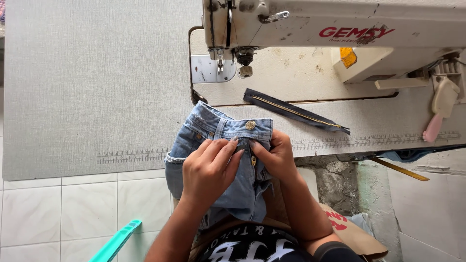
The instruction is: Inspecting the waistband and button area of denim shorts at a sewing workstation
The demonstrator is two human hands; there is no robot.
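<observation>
Table (pixel 97 73), grey and textured, fills most of the view, with a printed ruler strip along its front edge. Sewing machine (pixel 340 29), cream and worn, sits at the back right, its needle and presser foot (pixel 221 65) raised over a bare plate, nothing under them. Jeans (pixel 218 140), light blue denim, hang off the front edge of the table, waistband up with a metal button (pixel 250 124) showing, partly on the person's lap. Left hand (pixel 209 170) is closed on the denim by the fly, fingers pinching the fabric. Right hand (pixel 277 157) grips the other side of the fly, thumb by the small brass zipper pull. Loose zipper (pixel 296 112), dark tape with brass teeth, lies on the table between jeans and machine, well apart from both hands. Judging from this, the work at the fly looks early: old zipper in place, spare one untouched, no stitching begun.
</observation>
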